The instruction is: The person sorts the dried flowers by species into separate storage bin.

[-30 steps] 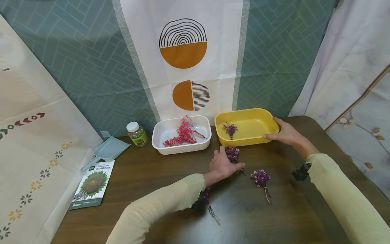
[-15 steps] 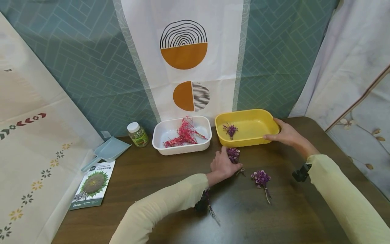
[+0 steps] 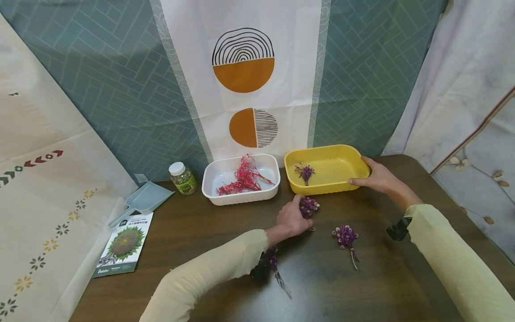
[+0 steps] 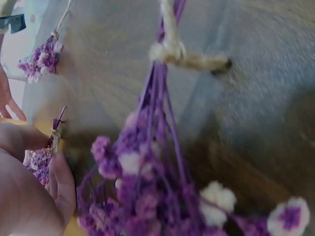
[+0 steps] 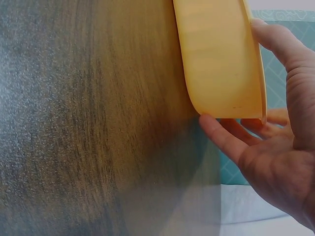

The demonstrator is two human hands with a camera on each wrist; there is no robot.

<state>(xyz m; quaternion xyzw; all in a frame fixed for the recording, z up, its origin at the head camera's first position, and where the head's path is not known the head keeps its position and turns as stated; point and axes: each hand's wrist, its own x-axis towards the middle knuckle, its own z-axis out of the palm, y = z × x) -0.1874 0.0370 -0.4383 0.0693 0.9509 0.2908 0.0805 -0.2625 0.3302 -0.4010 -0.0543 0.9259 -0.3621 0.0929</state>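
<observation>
**Yellow oblong plastic tray [image 3: 338,167] held at its right end, tied bunch of small purple dried flowers [image 3: 309,206] pinched just in front of it**

A green-and-white patterned cloth [image 3: 132,89] hangs behind a dark brown wood-grained table [image 3: 181,223]. Two arms in pale yellow sleeves [image 3: 209,268] reach over the tabletop.

The yellow tray stands near the cloth. Just left of it is a white oblong plastic tray [image 3: 257,195]. Further left lie a white-and-green seed packet [image 3: 125,243] printed with a sunflower head and, at its upper edge, a pale blue plastic dustpan [image 3: 149,197].

The right hand [image 3: 380,180] grips the yellow tray, thumb and fingers spread round its right end. The left hand [image 3: 292,218] is in front of the tray's near left corner; the left wrist view shows its thumb and a finger pinching the purple bunch at the tied stems. Whether that bunch touches the table, I cannot tell.

Pinkish-red dried sprays [image 3: 245,174] lie in the white tray. A clear jar with a white lid [image 3: 185,182] stands just left of that tray.

Of three smaller-looking purple bunches, one lies inside the yellow tray [image 3: 305,172], one on the table to the right of the left hand [image 3: 344,235], and one, partly hidden, by the left wrist [image 3: 274,260].
</observation>
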